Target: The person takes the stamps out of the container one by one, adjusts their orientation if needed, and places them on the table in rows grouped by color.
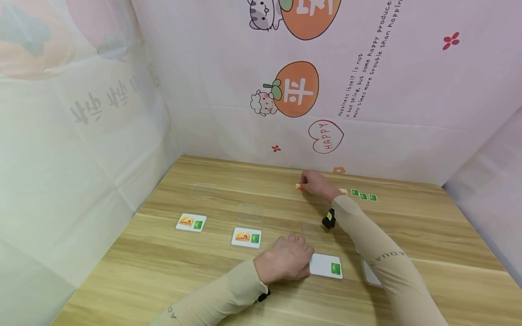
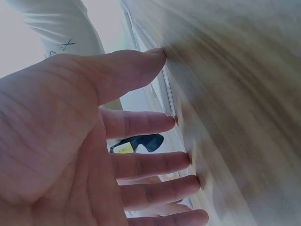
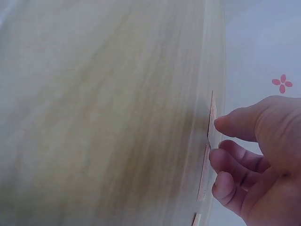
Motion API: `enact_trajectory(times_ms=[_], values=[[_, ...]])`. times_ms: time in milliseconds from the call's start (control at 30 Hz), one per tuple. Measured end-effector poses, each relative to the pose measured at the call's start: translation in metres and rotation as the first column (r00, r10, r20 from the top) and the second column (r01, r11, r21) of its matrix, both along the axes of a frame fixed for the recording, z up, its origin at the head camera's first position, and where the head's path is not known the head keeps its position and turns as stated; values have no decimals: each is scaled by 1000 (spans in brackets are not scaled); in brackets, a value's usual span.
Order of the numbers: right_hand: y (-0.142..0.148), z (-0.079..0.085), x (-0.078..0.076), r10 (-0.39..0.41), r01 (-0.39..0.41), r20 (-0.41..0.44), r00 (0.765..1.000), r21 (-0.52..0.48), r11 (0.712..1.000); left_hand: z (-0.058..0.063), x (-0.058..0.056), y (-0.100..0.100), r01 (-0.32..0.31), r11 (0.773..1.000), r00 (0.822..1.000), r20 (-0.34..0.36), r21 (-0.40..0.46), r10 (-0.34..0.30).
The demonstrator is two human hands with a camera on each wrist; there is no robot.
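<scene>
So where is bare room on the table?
The brown wooden table is bare in front of the two white rectangular picture cards, left of the beige left sleeve, and right of the beige right sleeve. It's crowded around the left hand, green-stickered white card and clear rectangular sheet.

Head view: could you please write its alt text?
A person's right hand reaches to a small orange picture tile at the back of a wood-grain table, while the left hand rests at a white card bearing one green square. Two cards farther left carry orange and green pictures.
</scene>
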State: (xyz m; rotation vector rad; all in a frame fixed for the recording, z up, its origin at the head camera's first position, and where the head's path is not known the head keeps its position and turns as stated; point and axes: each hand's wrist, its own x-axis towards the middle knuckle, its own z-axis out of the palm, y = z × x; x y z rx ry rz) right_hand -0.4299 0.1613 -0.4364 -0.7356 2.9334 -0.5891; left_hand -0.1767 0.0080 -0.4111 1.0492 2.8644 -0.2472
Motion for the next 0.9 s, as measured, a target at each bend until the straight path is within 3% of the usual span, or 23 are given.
enact_trajectory(times_ms=[267,900], values=[[6,3,10,-8,8,-43,999,2,1000,-2,-1,1,-1,1000,1000,5,-4,1],[15,16,36,18,-18,-44,999,-9,1000,-1,-1,1,16,1000,1000,-13,4,-16]])
